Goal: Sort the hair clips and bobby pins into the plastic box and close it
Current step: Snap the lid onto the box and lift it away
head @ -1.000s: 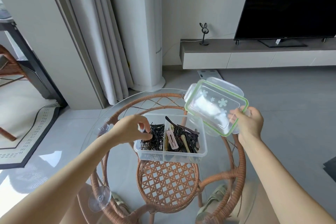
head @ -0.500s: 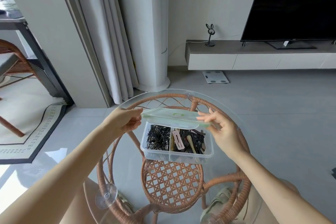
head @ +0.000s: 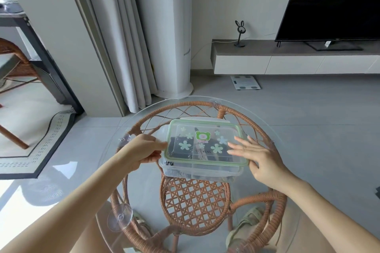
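Glass-top rattan table (head: 257,181) w/ plastic box (head: 197,170), grey tile floor (head: 308,109).

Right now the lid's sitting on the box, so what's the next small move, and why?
Probably press the lid down and snap its side flaps. It covers the plastic box, the left hand grips the left edge, the right hand lies flat at the right edge, and the far flap sticks out unlatched.

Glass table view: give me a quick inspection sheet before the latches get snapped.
Surface: round glass table on a rattan frame.
Job's things: lid sits on the plastic box; dark clips dimly visible inside; latch state unclear.
Clutter: nothing seen.
Hands: left hand pinches the lid's left edge; right hand spread open at the right edge.
Cables: white cord on the TV bench.
Surroundings: curtain, television, floor scale.
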Demonstrator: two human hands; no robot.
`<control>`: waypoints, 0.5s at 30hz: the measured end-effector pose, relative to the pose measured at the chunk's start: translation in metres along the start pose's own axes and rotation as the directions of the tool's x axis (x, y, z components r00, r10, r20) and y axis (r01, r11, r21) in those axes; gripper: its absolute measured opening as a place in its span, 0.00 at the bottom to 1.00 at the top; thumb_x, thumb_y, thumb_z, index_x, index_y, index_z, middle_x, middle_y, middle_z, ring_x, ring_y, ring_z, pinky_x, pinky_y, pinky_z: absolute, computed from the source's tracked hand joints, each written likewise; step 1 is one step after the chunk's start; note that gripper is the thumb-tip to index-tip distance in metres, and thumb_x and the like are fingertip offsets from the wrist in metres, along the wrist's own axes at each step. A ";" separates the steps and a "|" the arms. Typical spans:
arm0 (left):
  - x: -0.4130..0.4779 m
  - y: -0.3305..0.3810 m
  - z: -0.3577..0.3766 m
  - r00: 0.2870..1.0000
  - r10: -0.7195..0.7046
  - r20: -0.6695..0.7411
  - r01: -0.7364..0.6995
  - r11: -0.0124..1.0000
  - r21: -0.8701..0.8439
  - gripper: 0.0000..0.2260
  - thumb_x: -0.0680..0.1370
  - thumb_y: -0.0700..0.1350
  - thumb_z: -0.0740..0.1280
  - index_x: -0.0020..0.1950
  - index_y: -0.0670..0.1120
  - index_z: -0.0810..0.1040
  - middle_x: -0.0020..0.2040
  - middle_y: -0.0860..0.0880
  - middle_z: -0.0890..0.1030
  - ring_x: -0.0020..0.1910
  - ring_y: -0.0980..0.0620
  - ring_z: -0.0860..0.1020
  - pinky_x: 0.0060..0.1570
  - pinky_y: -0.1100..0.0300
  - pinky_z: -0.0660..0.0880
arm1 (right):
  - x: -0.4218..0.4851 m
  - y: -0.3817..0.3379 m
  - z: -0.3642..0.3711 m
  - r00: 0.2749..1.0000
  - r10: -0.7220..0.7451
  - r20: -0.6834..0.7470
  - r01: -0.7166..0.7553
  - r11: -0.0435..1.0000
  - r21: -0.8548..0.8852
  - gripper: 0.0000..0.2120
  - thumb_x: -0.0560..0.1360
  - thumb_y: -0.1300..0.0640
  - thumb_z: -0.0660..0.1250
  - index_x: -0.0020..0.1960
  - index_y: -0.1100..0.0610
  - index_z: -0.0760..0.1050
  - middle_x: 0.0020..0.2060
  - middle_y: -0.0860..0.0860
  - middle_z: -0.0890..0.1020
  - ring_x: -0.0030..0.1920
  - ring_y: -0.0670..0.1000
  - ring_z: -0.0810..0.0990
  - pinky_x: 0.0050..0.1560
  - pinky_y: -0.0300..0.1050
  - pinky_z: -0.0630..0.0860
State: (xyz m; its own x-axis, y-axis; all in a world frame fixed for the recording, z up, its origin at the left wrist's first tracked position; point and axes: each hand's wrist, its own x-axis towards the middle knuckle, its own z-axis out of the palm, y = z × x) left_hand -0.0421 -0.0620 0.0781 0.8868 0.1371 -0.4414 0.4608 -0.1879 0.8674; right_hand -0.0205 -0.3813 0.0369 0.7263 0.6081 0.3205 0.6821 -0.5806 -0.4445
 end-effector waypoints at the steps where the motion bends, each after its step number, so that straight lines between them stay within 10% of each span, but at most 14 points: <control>1: 0.000 -0.001 -0.001 1.000 -0.012 0.003 0.012 1.000 0.003 0.08 0.72 0.39 0.71 0.37 0.48 0.75 0.34 0.45 0.76 0.31 0.53 0.74 0.32 0.63 0.76 | 0.000 -0.001 0.000 1.000 -0.009 0.002 0.009 1.000 -0.008 0.33 0.64 0.82 0.59 0.60 0.55 0.77 0.63 0.45 0.74 0.70 0.46 0.65 0.72 0.51 0.57; 15: 0.000 -0.012 -0.008 0.998 -0.061 0.012 0.060 0.995 0.080 0.07 0.73 0.42 0.70 0.41 0.38 0.78 0.36 0.43 0.78 0.32 0.52 0.75 0.38 0.61 0.76 | -0.002 -0.014 -0.002 0.994 -0.106 -0.012 0.104 0.990 -0.096 0.30 0.64 0.83 0.64 0.60 0.60 0.76 0.60 0.54 0.79 0.65 0.55 0.72 0.66 0.58 0.66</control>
State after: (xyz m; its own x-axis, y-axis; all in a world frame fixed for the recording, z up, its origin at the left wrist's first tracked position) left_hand -0.0479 -0.0518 0.0698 0.8574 0.1366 -0.4962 0.5144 -0.2563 0.8184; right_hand -0.0313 -0.3751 0.0442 0.6508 0.6599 0.3754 0.7592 -0.5634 -0.3259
